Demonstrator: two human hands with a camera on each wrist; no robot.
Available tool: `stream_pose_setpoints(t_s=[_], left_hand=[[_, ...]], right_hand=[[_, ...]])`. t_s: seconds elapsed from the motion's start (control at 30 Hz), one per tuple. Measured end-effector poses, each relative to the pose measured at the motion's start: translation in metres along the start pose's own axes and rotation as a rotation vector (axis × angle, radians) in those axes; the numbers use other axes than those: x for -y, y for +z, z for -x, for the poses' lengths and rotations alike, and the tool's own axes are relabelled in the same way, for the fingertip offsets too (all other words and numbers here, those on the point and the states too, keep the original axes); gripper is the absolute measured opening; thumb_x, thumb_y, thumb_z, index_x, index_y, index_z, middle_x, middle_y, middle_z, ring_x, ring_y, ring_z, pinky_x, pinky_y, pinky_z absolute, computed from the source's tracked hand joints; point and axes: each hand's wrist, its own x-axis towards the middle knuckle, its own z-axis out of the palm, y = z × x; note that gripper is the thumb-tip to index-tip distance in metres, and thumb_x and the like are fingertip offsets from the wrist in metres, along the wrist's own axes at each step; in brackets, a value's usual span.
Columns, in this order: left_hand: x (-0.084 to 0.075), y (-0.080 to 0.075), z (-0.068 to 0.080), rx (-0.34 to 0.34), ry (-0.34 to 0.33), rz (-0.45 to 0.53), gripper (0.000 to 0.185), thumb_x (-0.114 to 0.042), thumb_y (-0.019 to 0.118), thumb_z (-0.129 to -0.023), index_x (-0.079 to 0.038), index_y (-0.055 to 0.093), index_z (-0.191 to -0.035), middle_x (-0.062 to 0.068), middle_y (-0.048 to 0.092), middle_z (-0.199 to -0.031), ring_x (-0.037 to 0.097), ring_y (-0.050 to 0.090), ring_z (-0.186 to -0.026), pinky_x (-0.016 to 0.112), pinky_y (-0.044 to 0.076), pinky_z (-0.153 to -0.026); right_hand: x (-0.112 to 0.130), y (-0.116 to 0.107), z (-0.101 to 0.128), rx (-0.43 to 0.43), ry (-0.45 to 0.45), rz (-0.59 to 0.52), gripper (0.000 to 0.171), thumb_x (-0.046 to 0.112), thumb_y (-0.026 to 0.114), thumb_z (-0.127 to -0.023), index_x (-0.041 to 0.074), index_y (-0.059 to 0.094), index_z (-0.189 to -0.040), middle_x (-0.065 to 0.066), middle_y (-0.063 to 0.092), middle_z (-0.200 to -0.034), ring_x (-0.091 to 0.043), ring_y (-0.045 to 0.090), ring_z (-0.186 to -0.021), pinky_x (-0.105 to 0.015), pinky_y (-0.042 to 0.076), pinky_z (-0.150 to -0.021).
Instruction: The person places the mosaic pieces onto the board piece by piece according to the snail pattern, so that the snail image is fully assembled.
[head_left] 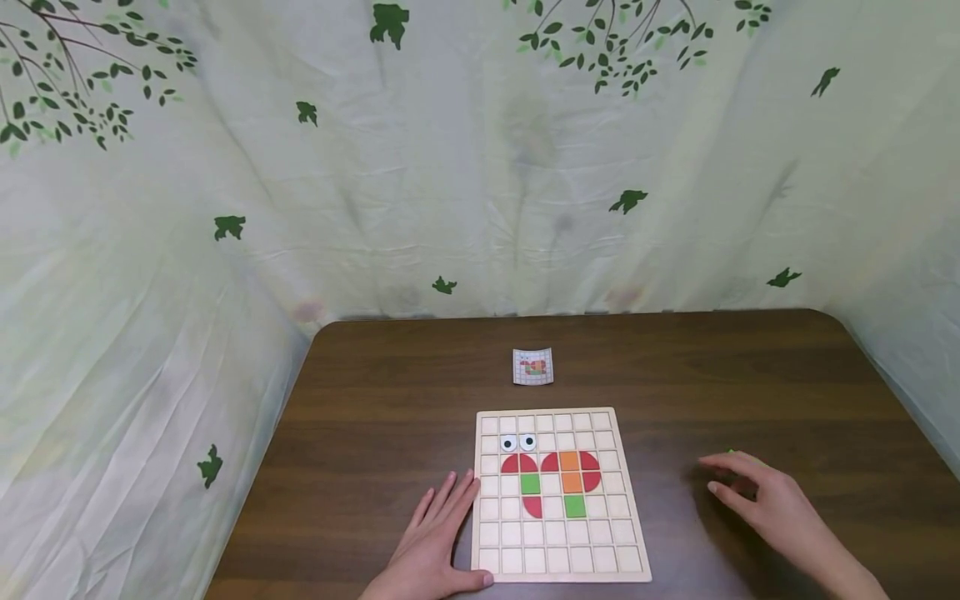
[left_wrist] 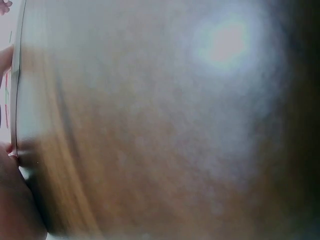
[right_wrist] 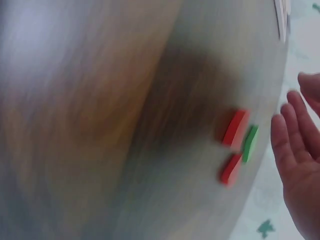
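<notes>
A wooden grid board (head_left: 558, 493) lies flat on the near middle of the dark brown worktop (head_left: 375, 392). Set into its cells are two googly-eye pieces (head_left: 518, 442) in the second row, with red quarter-round pieces (head_left: 519, 463), two orange squares (head_left: 570, 471) and two green squares (head_left: 530, 483) below them.

The left hand (head_left: 431, 542) rests flat on the worktop just left of the board, fingers straight and spread a little, the thumb lying against the board's near left edge; it holds nothing. The left wrist view is too blurred to add more than the board's pale edge (left_wrist: 17, 85).

The right hand (head_left: 765, 500) is well right of the board, low over the worktop, fingers relaxed and pointing left, gripping nothing. A bit of green shows just beyond its fingertips in the head view. The right wrist view shows loose pieces on the worktop close to the fingers (right_wrist: 295, 145): two red pieces (right_wrist: 235, 127) and one green piece (right_wrist: 249, 143), near one another and not touched by the hand.

Farther back, beyond the board's far edge and apart from it, lies a small pattern card (head_left: 532, 367). A pale curtain printed with green leaves (head_left: 480, 167) hangs behind and to both sides of the worktop
</notes>
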Motion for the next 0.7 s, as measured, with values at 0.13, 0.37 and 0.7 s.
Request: stream_pose_setpoints(t_s=[0.13, 0.37, 0.7], left_hand=[[-0.001, 0.0, 0.0, 0.012, -0.014, 0.007, 0.115, -0.076, 0.068, -0.068, -0.027, 0.018, -0.159, -0.006, 0.016, -0.163, 0.026, 0.008, -0.149, 0.052, 0.005, -0.112], [-0.001, 0.0, 0.0, 0.015, -0.01, -0.019, 0.115, -0.077, 0.068, -0.069, -0.026, 0.018, -0.159, -0.007, 0.014, -0.163, 0.024, 0.007, -0.149, 0.051, 0.004, -0.114], [-0.001, -0.001, 0.0, 0.015, -0.007, -0.02, 0.115, -0.077, 0.067, -0.07, -0.025, 0.018, -0.159, -0.008, 0.014, -0.164, 0.024, 0.007, -0.149, 0.05, 0.004, -0.114]], right_hand=[[-0.013, -0.007, 0.0, -0.058, -0.039, 0.068, 0.042, 0.011, 0.081, -0.081, 0.019, 0.069, -0.12, 0.002, 0.066, -0.114, -0.014, 0.056, -0.1, -0.021, 0.044, -0.074], [-0.031, -0.012, -0.005, -0.01, -0.046, 0.044, 0.044, 0.0, 0.077, -0.08, 0.012, 0.067, -0.121, -0.01, 0.062, -0.123, -0.034, 0.052, -0.109, -0.051, 0.044, -0.081], [-0.044, -0.011, -0.011, 0.055, -0.049, 0.043, 0.045, -0.007, 0.077, -0.076, 0.009, 0.069, -0.117, -0.01, 0.06, -0.12, -0.007, 0.062, -0.088, -0.025, 0.053, -0.068]])
